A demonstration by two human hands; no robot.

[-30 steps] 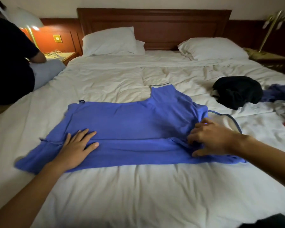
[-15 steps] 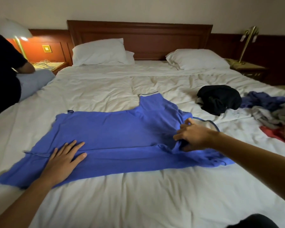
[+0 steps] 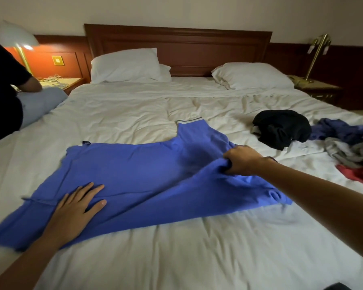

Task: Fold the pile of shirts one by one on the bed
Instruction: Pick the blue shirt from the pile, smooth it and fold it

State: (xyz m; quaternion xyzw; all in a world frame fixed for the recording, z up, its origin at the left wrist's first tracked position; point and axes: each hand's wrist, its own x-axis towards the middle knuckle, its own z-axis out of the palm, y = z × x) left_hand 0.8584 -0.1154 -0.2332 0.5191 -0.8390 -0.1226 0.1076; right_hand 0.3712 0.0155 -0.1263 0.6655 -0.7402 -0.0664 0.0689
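Note:
A blue shirt (image 3: 134, 172) lies spread sideways across the white bed (image 3: 176, 248), one sleeve pointing toward the headboard. My left hand (image 3: 78, 208) presses flat on its left part, fingers straight. My right hand (image 3: 240, 159) grips a bunch of the blue fabric at the shirt's right side and holds it lifted off the bed. A black garment (image 3: 281, 127) lies bunched further right. A loose pile of clothes (image 3: 350, 143), blue, grey and red, sits at the bed's right edge.
A person in a dark top (image 3: 2, 91) sits at the bed's left edge. Two white pillows (image 3: 126, 64) lean against the wooden headboard (image 3: 176, 45). Nightstands with brass lamps (image 3: 316, 53) stand on both sides.
My right hand has closed on the shirt's right side and raised the fabric, drawing it leftward. My left hand stays pressed on the shirt. The camera has tilted up and right.

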